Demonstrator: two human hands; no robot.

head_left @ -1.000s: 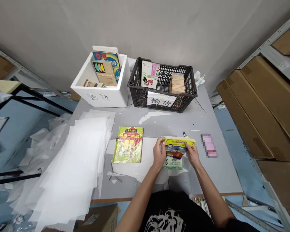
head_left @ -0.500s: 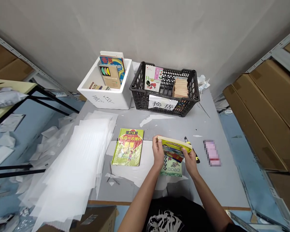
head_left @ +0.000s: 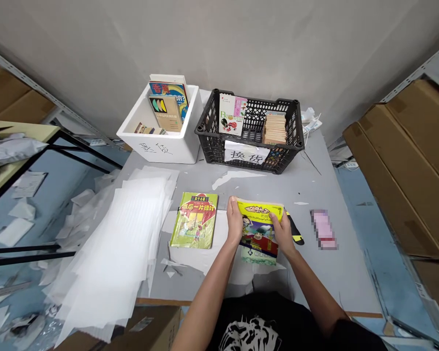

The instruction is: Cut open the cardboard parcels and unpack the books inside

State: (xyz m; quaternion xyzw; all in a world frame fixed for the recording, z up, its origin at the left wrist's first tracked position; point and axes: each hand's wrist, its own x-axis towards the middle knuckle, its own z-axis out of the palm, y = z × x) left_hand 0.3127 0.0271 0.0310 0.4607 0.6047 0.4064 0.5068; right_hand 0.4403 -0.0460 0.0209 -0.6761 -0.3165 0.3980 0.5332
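The left hand and right hand grip the edges of a yellow-topped paperback held low over a green book, with a yellow-and-black box cutter at three o'clock and a black plastic basket at twelve.

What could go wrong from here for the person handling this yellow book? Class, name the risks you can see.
The right hand sits close beside what looks like a black-and-yellow box cutter. If a blade is exposed, which the view doesn't show, a slip could cut the hand or the yellow book. That book, held with the left hand too, overlaps a green book, so pressing down might scuff or crease either cover.
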